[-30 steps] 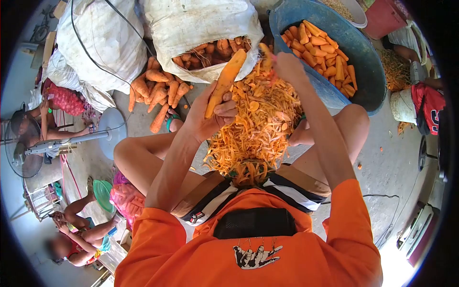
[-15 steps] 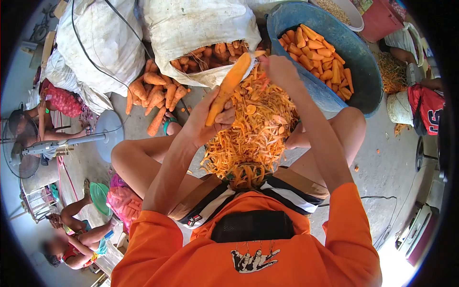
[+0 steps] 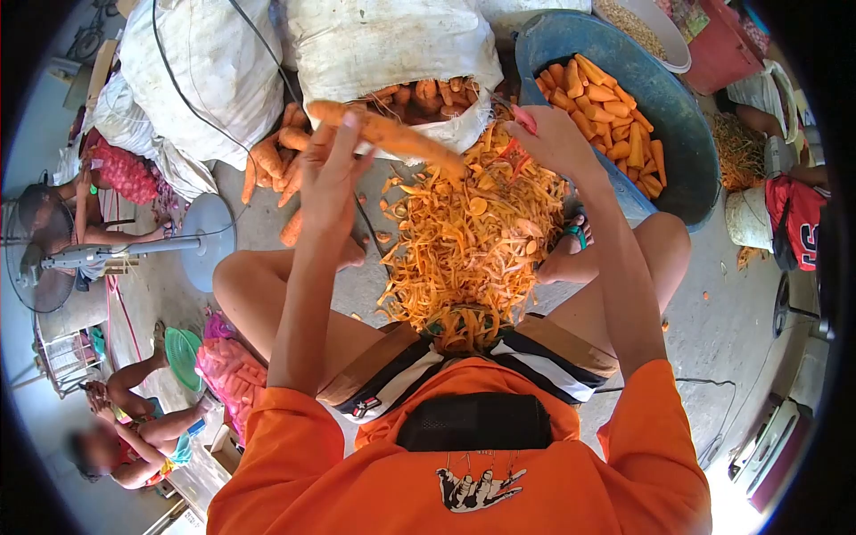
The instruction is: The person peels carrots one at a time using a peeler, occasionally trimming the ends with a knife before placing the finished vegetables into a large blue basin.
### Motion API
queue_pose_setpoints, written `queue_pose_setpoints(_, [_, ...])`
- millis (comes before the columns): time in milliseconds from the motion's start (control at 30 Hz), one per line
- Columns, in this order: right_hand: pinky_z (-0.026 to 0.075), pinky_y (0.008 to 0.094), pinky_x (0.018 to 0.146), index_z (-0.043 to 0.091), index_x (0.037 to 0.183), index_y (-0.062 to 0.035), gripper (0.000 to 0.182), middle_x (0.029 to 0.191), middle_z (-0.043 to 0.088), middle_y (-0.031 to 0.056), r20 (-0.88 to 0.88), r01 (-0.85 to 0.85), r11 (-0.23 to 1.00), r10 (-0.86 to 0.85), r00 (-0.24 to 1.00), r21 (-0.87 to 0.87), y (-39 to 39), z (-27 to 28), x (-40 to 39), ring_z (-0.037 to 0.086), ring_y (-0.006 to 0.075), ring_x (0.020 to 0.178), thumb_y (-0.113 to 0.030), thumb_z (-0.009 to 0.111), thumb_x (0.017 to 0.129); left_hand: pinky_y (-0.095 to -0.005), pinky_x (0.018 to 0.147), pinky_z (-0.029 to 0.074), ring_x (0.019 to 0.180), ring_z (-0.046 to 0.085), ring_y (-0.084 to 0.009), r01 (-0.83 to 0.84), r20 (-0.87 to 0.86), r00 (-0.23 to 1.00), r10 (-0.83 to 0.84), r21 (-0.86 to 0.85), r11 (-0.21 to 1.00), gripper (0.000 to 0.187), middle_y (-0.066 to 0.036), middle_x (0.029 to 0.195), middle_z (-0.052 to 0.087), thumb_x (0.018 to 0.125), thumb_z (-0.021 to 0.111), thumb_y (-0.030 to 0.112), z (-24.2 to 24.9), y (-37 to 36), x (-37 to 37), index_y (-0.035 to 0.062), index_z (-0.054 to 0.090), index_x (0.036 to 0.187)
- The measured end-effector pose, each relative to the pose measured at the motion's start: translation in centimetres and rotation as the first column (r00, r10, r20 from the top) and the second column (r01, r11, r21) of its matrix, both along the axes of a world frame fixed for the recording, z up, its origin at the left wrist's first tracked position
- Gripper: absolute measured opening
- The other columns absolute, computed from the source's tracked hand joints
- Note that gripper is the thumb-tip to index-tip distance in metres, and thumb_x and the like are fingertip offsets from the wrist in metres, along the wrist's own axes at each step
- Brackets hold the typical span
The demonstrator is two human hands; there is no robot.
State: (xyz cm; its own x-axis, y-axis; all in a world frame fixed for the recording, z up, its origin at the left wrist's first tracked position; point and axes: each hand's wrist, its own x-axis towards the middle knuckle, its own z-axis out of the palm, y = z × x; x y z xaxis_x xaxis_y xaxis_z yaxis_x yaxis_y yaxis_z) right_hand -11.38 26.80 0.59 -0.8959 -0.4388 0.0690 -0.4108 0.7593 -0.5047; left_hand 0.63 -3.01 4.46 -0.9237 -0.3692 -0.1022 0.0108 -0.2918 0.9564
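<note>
My left hand (image 3: 328, 169) holds a long carrot (image 3: 392, 138) by its left end; the carrot is slightly blurred and points down to the right. My right hand (image 3: 555, 138) is closed on a small red-handled tool (image 3: 524, 119), whose working end is hard to make out. Beneath and between the hands a heap of orange peelings (image 3: 473, 241) lies between my legs. Behind it, an open white sack (image 3: 397, 53) shows unpeeled carrots (image 3: 428, 96) in its mouth. Close to my right hand stands a blue tub (image 3: 682, 143) with peeled carrots (image 3: 615, 111).
More unpeeled carrots (image 3: 267, 165) lie by another white sack (image 3: 201, 71). A black cable hangs across the left side, near a standing fan (image 3: 40, 254). A person (image 3: 134, 428) sits at the lower left beside a green basket (image 3: 183, 359). Another person's arm shows at the right.
The smooth peeled carrot is gone from my left hand, which has moved left and now holds a different, rougher carrot. My right hand has shifted slightly right and down.
</note>
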Motion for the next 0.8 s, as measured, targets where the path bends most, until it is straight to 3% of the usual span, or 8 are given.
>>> queue_pose_setpoints(67, [0.048,0.0501,0.068,0.064,0.088,0.003,0.041,0.078,0.065,0.024,0.0,-0.051,0.998,0.051,0.999,-0.039,-0.7,0.5,0.6,0.065,0.0419,0.075,-0.037,0.066,0.097,-0.0271,0.075,0.052,0.086,0.065,-0.0082,0.033,0.167,0.984,-0.064,0.186,0.982,0.035,-0.001,0.092,0.071,0.104,0.065,0.037,-1.7,1.1,0.1,0.0051,0.072,0.117])
queue_pose_setpoints(133, [0.045,0.0416,0.066,0.062,0.09,0.0016,0.039,0.074,0.058,0.0182,0.129,-0.158,0.979,0.175,0.976,-0.132,-1.1,0.7,0.9,0.054,0.0309,0.067,-0.036,0.066,0.099,-0.0263,0.072,0.052,0.083,0.064,-0.0079,0.033,0.307,0.939,-0.158,0.376,0.926,0.037,-0.001,0.09,0.07,0.105,0.064,0.038,-4.2,2.1,0.3,0.0039,0.072,0.117])
queue_pose_setpoints(200, [0.045,0.0416,0.066,0.063,0.09,0.0017,0.039,0.073,0.058,0.0175,0.13,-0.223,0.964,0.242,0.962,-0.145,-1.6,0.7,1.1,0.053,0.0292,0.066,-0.036,0.066,0.1,-0.0247,0.064,0.048,0.073,0.06,-0.0066,0.376,0.178,0.919,-0.352,-0.123,0.919,0.04,-0.001,0.08,0.066,0.106,0.062,0.037,-5.9,3.4,0.6,0.0005,0.07,0.118])
queue_pose_setpoints(300, [0.044,0.0418,0.064,0.064,0.091,0.0022,0.039,0.072,0.058,0.0169,0.159,-0.289,0.939,0.319,0.934,-0.186,-2.4,0.7,2.1,0.051,0.0274,0.064,-0.035,0.066,0.1,-0.0243,0.057,0.043,0.063,0.054,-0.006,0.382,0.173,0.924,-0.341,-0.369,0.847,0.041,-0.001,0.072,0.061,0.105,0.063,0.036,-5.0,4.8,0.5,-0.0031,0.068,0.116])
queue_pose_setpoints(567, [0.041,0.0443,0.06,0.062,0.088,0.0043,0.041,0.07,0.056,0.0179,0.141,-0.324,0.915,0.363,0.921,-0.241,-3.9,0.0,2.4,0.048,0.0291,0.061,-0.035,0.065,0.101,-0.0248,0.056,0.038,0.061,0.045,-0.0056,0.262,0.116,0.961,-0.251,-0.674,0.691,0.035,0.0,0.067,0.055,0.102,0.069,0.033,-3.6,4.6,0.5,-0.0023,0.069,0.105])
queue_pose_setpoints(633, [0.042,0.0444,0.062,0.061,0.091,0.0038,0.041,0.069,0.056,0.0182,0.14,-0.282,0.948,0.302,0.943,-0.145,-3.5,-1.3,1.4,0.052,0.0306,0.062,-0.036,0.065,0.1,-0.0258,0.055,0.038,0.058,0.045,-0.0065,0.232,-0.055,0.944,-0.326,-0.59,0.774,0.033,0.002,0.067,0.055,0.102,0.069,0.031,-3.4,4.5,0.6,-0.0017,0.069,0.102])
queue_pose_setpoints(767, [0.049,0.0451,0.068,0.066,0.092,0.0,0.04,0.079,0.067,0.0201,0.173,-0.163,0.983,0.146,0.974,0.084,-0.9,-4.2,-1.4,0.062,0.0389,0.071,-0.04,0.068,0.097,-0.0263,0.056,0.043,0.064,0.052,-0.0083,0.421,-0.053,0.885,-0.462,-0.332,0.844,0.033,0.002,0.075,0.056,0.104,0.065,0.034,-1.8,3.9,0.6,0.0014,0.068,0.111])
queue_pose_setpoints(800, [0.05,0.0443,0.069,0.067,0.094,-0.0006,0.04,0.081,0.068,0.0194,0.112,-0.092,0.995,0.096,0.989,-0.047,-0.8,-2.7,-0.8,0.063,0.0379,0.072,-0.041,0.069,0.096,-0.0258,0.057,0.044,0.069,0.054,-0.0091,0.387,-0.015,0.922,-0.387,0.072,0.919,0.036,0.0,0.078,0.057,0.105,0.06,0.035,-1.0,4.2,0.4,0.0017,0.064,0.119])
